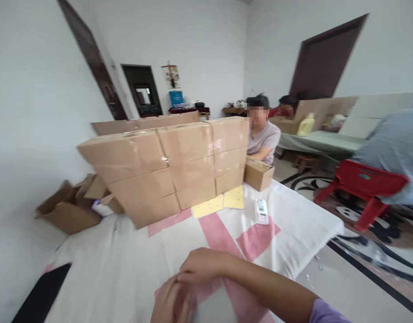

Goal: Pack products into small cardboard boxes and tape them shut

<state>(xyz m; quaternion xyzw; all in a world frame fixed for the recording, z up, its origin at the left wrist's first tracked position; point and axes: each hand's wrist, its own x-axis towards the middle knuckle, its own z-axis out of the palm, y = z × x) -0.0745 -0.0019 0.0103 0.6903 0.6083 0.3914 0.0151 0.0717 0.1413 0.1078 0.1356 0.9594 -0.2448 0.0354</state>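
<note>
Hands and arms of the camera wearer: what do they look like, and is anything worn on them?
The right hand and left hand are bare, with no gloves; blur hides any rings. The right forearm is bare up to a short lilac sleeve at the bottom edge. The left arm is out of view.

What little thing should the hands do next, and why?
Probably lift it slightly: the left hand and right hand meet on a pale flat piece at the near edge of the tablecloth, half out of view, grip too blurred to tell.
</note>
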